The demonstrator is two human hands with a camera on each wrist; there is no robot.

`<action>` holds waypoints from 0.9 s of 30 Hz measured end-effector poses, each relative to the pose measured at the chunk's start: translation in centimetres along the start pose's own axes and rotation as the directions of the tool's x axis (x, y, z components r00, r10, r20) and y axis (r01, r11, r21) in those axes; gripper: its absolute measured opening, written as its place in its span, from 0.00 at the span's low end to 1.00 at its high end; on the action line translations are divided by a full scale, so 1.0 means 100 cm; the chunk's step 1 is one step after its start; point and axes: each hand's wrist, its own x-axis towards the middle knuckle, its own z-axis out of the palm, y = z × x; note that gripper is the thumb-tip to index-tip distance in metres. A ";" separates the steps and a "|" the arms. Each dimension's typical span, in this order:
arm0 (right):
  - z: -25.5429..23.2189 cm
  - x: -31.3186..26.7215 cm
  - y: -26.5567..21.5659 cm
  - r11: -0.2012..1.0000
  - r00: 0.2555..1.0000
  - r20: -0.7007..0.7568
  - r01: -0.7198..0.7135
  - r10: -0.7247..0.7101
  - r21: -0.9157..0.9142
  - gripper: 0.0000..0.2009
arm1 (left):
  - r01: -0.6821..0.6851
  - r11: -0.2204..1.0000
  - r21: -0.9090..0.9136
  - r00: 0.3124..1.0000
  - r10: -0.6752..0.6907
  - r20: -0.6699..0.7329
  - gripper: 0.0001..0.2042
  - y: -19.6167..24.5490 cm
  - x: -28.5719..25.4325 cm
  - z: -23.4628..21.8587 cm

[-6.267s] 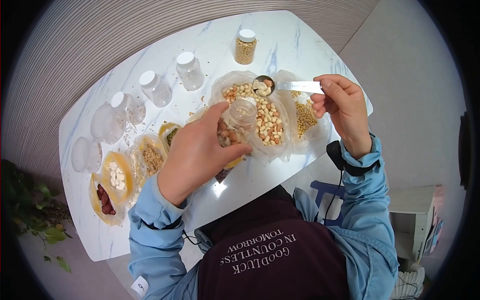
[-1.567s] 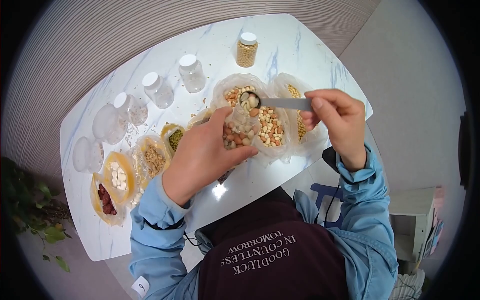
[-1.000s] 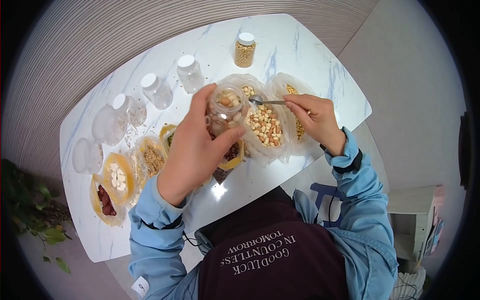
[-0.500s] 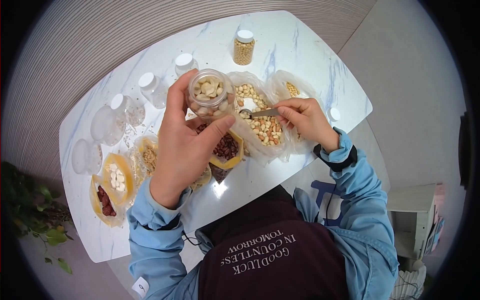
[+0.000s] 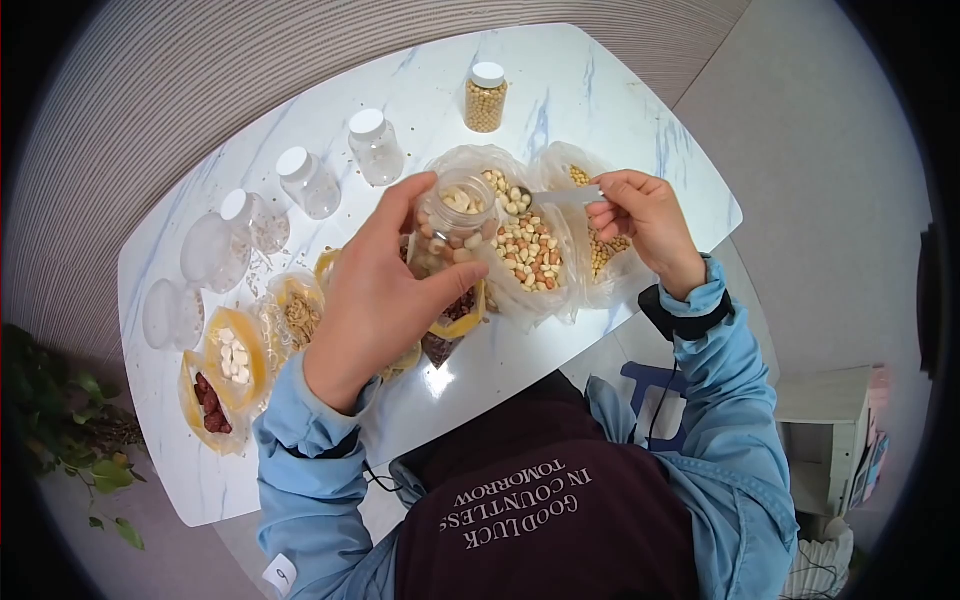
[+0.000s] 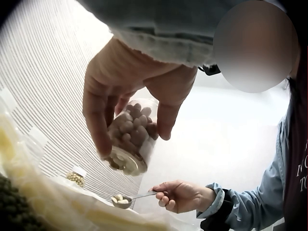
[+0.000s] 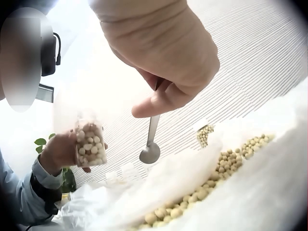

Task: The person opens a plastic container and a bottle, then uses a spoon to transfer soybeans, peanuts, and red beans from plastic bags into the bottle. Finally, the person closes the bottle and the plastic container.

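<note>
My left hand (image 5: pixel 375 285) grips a clear lidless jar (image 5: pixel 432 250) that holds peanuts nearly up to its neck. The jar is tilted a little over the left edge of an open plastic bag (image 5: pixel 525 308) of loose peanuts (image 5: pixel 535 255). Between thumb and fingers, my right hand (image 5: pixel 650 225) pinches the handle of a metal measuring spoon (image 5: pixel 565 196). Several peanuts sit in its bowl, close to the right of the jar's mouth and over the bag. In the left wrist view the loaded spoon (image 6: pixel 123 204) is level, below the jar (image 6: pixel 132 134).
Right of the peanuts lies a bag of soybeans (image 5: pixel 608 255); dark red beans (image 5: pixel 458 308) lie under the left hand. A soybean jar (image 5: pixel 486 100) stands at the back. White-lidded jars (image 5: pixel 376 155) line the left, with bags of dried dates (image 5: pixel 212 405) and white pieces (image 5: pixel 235 358) in front.
The spoon left the jar's mouth, dipped into the peanut bag and has come up with peanuts. The jar rose and shifted left, then came back down towards the bag.
</note>
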 end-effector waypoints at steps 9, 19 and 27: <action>0.010 -0.026 -0.047 0.961 0.960 0.050 0.276 -0.274 -0.016 0.11 | -0.017 0.949 0.315 0.995 -0.013 0.094 0.34 0.006 -0.002 0.001; 0.039 -0.063 -0.053 0.289 0.591 0.382 0.740 -0.711 -0.607 0.10 | 0.027 0.960 0.278 0.991 -0.062 0.118 0.34 0.006 -0.002 0.002; 0.036 -0.050 -0.043 0.162 0.525 0.344 0.698 -0.779 -0.698 0.10 | -0.026 0.979 0.201 0.996 0.008 0.092 0.35 -0.001 -0.002 0.002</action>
